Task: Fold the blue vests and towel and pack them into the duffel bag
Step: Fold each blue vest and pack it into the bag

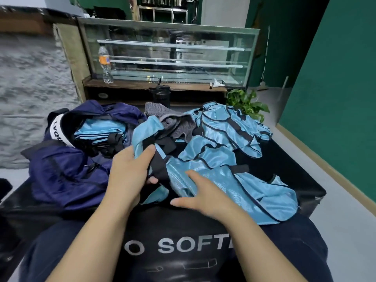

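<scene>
- Nearest the camera, at 6 o'clock, is the person's dark shirt (183,251), printed in pale capitals with "O SOFT", the word cut off on both sides by the arms.
- The left hand (130,171) has its fingers curled round a black strap and bunched blue cloth of the vest (205,171) lying in front of the person.
- The right hand (203,192) lies flat on that same vest, fingers straight and spread, gripping nothing.
- More loose blue vests (227,127) are heaped at 1 o'clock on the black table (313,192).
- A grey towel (175,123) lies crumpled at 12 o'clock, between the heap and the bag.
- The navy duffel bag (67,169) sits open at 10 o'clock, with folded vests (99,133) stacked inside it.
- A white band on the bag's rim bears black letters, partly hidden; "LVQU" is all I can read.
- Farther back, a plastic bottle (105,64) with an orange label stands by a glass display case (171,53); its print is too small to read.
</scene>
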Tool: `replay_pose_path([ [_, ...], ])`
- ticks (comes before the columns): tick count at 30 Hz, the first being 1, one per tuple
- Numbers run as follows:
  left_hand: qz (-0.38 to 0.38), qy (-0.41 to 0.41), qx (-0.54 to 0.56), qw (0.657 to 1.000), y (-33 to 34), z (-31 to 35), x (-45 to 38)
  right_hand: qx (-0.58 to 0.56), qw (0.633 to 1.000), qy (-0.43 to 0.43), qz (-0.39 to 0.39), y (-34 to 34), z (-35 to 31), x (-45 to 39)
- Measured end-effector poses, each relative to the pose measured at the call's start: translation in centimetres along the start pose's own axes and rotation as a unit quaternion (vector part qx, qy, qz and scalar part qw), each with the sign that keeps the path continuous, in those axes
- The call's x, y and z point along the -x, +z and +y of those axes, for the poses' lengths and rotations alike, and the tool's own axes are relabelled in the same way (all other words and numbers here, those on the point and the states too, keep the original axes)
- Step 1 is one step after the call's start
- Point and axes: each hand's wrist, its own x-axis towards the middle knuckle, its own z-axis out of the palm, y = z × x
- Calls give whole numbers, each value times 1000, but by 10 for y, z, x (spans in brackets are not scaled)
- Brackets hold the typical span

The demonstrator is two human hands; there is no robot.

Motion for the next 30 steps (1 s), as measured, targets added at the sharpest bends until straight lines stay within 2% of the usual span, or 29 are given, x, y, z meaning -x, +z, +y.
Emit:
replay_pose_path([
  [2, 3, -6, 13, 1000, -3, 8, 1, 85, 991, -1, 105, 2, 3, -2],
  [4, 17, -12, 46, 999, -8, 15, 0, 55, 980, 25, 189, -3, 11, -3],
  [8, 72, -23, 123, 989, -22, 13, -12, 34, 962, 67, 262, -29, 22, 1],
  [10, 28, 11, 92, 995, -25, 6, -16, 29, 952, 85, 293, -38, 27, 3],
  [12, -49, 28, 60, 997, -24, -4, -17, 11, 946, 96, 309, -41, 30, 3],
  [14, -100, 34, 5, 994, -21, -11, -14, -31, 947, 86, 309, -43, 26, 3],
  [17, -149, 99, -178, 968, -16, -24, -7, -101, 950, 83, 283, -42, 13, 3],
  [22, -260, 175, -243, 918, 11, -31, 17, -219, 956, 49, 189, -43, -12, 10],
  [24, -261, 193, -280, 903, 20, -33, 21, -218, 962, 41, 160, -45, -18, 14],
  [28, -206, 178, -272, 923, 16, -29, 17, -213, 968, -1, 135, -44, -25, 21],
  [30, -194, 178, -259, 929, 11, -21, 13, -153, 981, -41, 111, -45, -27, 23],
])
